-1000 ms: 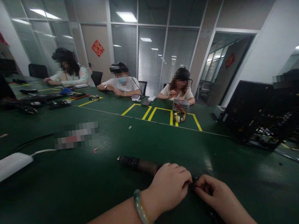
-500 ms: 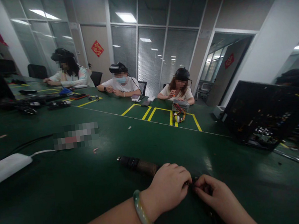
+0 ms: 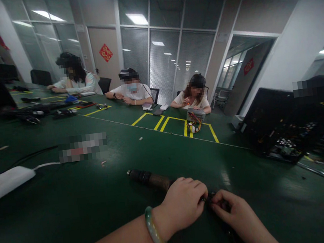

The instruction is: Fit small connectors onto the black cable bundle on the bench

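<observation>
A dark, cylindrical electric screwdriver (image 3: 154,179) lies on the green table, its metal tip pointing to the upper left. My left hand (image 3: 183,197), with a green bangle on the wrist, is closed over its rear end and hides that part. Just to the right, my right hand (image 3: 233,205) is closed in a pinch at a small dark piece by the tail of the tool. What exactly sits between those fingertips is too dark to make out. Something dark, perhaps a cord, hangs below the right hand.
A white power strip (image 3: 8,183) lies at the left. On the right stands a black computer case (image 3: 268,124), with a person behind it. Across the table sit several people; a power supply with coloured wires (image 3: 195,117) is before one. Dark cables and parts (image 3: 33,112) lie far left.
</observation>
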The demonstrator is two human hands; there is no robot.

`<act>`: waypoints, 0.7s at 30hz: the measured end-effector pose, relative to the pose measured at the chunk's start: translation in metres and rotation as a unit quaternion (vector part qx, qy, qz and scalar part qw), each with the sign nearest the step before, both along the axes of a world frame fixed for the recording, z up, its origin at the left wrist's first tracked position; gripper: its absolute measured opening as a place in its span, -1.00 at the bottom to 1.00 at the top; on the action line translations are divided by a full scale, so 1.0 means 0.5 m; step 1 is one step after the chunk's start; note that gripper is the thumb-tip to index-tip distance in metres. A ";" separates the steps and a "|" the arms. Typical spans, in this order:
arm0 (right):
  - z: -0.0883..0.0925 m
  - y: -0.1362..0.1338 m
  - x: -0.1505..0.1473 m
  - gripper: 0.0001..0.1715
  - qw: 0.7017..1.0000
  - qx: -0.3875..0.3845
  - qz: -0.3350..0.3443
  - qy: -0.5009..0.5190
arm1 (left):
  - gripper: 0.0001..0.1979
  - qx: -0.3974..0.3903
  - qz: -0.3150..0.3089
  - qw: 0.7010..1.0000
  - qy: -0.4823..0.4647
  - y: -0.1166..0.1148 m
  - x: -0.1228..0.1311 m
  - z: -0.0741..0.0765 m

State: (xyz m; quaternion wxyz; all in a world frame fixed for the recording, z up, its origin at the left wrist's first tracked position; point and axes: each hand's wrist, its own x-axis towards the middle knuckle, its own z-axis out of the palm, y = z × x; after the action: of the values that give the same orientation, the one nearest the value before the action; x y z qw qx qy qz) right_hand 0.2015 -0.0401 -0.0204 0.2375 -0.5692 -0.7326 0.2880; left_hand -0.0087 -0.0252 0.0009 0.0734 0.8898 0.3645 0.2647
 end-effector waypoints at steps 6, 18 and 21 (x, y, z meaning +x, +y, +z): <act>0.003 -0.003 0.000 -0.91 1.000 0.001 -0.001 -0.006 | -0.93 0.000 -0.016 1.000 0.001 0.001 -0.002 -0.001; 0.004 -0.002 -0.001 -0.91 1.000 0.004 -0.001 -0.007 | -0.91 -0.002 -0.019 1.000 0.007 0.000 -0.001 0.002; 0.004 -0.003 0.000 -0.90 1.000 -0.001 -0.002 -0.004 | -0.90 -0.009 -0.011 1.000 0.005 0.000 -0.001 0.001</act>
State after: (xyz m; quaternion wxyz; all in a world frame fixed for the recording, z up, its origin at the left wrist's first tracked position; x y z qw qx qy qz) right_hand 0.2015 -0.0416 -0.0183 0.2346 -0.5719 -0.7323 0.2857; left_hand -0.0089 -0.0252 0.0012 0.0826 0.8943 0.3576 0.2559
